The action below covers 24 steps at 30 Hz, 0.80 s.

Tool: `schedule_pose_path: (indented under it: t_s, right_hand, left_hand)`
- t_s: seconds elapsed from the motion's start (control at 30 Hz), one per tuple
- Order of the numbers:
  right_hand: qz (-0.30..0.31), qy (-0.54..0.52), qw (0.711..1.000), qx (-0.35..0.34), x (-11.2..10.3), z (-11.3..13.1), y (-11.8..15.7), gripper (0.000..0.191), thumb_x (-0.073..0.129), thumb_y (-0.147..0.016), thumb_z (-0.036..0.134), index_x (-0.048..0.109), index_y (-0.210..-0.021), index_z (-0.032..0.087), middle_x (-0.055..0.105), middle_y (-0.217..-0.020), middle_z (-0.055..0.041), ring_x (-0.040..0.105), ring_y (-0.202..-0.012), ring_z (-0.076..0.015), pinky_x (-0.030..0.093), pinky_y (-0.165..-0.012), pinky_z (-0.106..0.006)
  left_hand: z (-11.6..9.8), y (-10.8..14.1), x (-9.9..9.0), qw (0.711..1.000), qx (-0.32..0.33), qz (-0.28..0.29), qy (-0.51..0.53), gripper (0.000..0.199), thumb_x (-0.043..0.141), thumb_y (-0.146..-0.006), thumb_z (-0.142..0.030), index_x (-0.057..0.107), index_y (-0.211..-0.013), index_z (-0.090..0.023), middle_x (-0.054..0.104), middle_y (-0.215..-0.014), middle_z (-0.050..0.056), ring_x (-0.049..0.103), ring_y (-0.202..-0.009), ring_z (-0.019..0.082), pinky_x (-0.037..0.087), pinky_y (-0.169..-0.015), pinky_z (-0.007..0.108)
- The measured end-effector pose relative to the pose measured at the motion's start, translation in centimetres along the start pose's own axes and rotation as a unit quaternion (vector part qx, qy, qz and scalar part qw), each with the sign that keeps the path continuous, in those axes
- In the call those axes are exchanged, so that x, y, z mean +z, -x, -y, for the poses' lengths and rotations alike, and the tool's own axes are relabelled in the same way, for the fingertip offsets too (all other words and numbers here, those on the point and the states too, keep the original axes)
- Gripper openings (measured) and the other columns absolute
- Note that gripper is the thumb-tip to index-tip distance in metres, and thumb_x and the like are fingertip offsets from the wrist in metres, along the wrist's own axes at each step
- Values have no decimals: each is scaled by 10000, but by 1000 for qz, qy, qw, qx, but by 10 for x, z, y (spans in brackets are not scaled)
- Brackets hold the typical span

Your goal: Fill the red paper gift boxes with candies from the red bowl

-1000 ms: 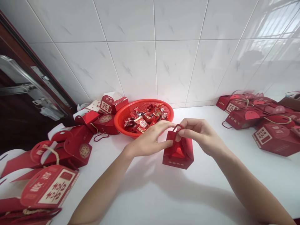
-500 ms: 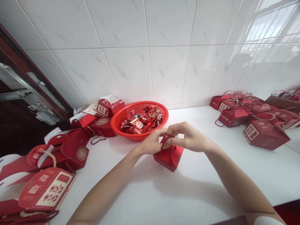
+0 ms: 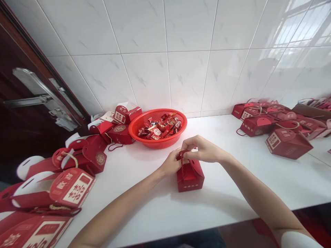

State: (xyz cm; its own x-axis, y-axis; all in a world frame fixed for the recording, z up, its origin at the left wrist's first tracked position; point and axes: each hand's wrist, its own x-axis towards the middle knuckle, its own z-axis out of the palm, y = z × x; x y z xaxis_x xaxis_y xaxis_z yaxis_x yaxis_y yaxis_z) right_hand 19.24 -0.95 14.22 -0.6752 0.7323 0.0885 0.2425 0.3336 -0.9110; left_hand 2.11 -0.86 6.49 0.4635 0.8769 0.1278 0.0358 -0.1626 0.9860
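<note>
A small red gift box (image 3: 190,179) stands upright on the white table in front of me, its long side with small gold lettering facing me. My left hand (image 3: 172,163) is at the box's left top edge, its fingertips partly hidden behind the flaps and cord. From the upper right, my right hand (image 3: 200,148) pinches the dark red cord handle (image 3: 182,167) at the top of the box. The cord hangs in a loop over the near side. Behind the hands sits a red plastic basket (image 3: 158,144) holding wrapped candies (image 3: 161,127).
Open red boxes (image 3: 94,155) crowd the table's left side, beside a dark door with a metal handle (image 3: 33,100). Closed red boxes (image 3: 289,143) are piled at the right. A white tiled wall (image 3: 186,79) rises behind the table (image 3: 144,220).
The box has turned so that its long side faces me, and its cord now hangs down the front. Both hands remain at its top. The view has shifted, showing the table's near edge.
</note>
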Motion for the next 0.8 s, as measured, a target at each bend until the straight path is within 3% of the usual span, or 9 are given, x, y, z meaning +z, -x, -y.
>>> schedule_pose_path:
  t_s: [0.13, 0.3, 0.57, 0.7, 0.8]
  right_hand:
    - [1, -49, 998, 31, 0, 2, 7, 40, 606, -746, 160, 640, -746, 180, 727, -714, -16, 678, -703, -166, 536, -703, -301]
    - [25, -130, 990, 58, 2, 0, 12, 35, 634, -731, 203, 616, -741, 174, 706, -651, -6, 640, -595, -144, 503, -628, -288]
    - [2, -75, 996, 45, 9, 2, 12, 122, 713, -632, 156, 604, -686, 168, 611, -574, 50, 562, -558, -104, 426, -535, -228]
    - [-62, -69, 995, 35, 1, 1, 13, 149, 741, -649, 200, 607, -706, 169, 646, -618, 30, 571, -572, -105, 421, -531, -224]
    - [-138, -42, 988, 47, -17, 0, 22, 158, 749, -652, 234, 616, -711, 173, 667, -627, 0, 594, -575, -124, 439, -541, -241]
  left_hand:
    - [3, 1, 4, 1000, 6, -11, -14, 376, 605, -826, -503, 562, -656, -170, 611, -735, 36, 577, -750, 190, 481, -722, 325]
    - [0, 3, 6, 998, -15, 2, -67, 252, 789, -659, -330, 597, -695, -170, 598, -725, 3, 579, -727, 177, 471, -678, 305]
    - [-6, 2, 4, 997, -20, 39, -64, 296, 798, -679, -365, 600, -752, -159, 624, -734, 4, 572, -702, 170, 459, -648, 299]
    - [-7, 4, 1, 1000, 11, 2, -15, 427, 764, -726, -518, 638, -937, -169, 703, -972, 66, 640, -966, 245, 494, -863, 353]
    - [-7, 8, -6, 998, 8, -56, 18, 519, 690, -783, -577, 630, -1120, -187, 690, -1175, 103, 591, -1198, 268, 428, -1032, 377]
